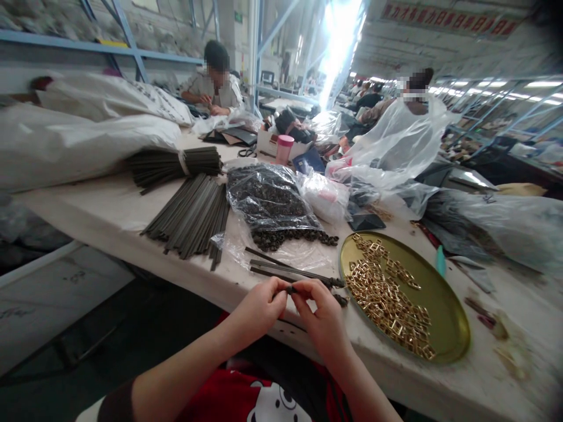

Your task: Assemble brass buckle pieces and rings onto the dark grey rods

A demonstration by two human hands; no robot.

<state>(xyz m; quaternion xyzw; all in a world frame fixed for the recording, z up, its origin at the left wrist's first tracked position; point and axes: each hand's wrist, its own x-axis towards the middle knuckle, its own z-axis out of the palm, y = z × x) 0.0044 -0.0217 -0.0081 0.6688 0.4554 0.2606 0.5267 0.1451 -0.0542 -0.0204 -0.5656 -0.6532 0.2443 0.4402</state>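
Near the front edge of the table, my left hand (263,305) and my right hand (320,313) meet, fingertips pinched together. Between them is a small dark piece (290,289), mostly hidden by the fingers; it may be part of a strap. Just beyond my hands lie a few long dark straps (281,268), their right ends bunched beside my right hand. To the right stands a round gold tray (453,328) holding many small gold buckles (387,293). A clear plastic bag of small dark loops (272,199) lies ahead, some loops spilling from its near edge.
Loose dark straps (189,217) and a tied bundle (176,164) lie at the left, near large white sacks (88,129). A pink-lidded jar (284,149) stands at the back. Plastic bags (396,146) and a turquoise-handled tool (440,261) are right. Two people sit beyond.
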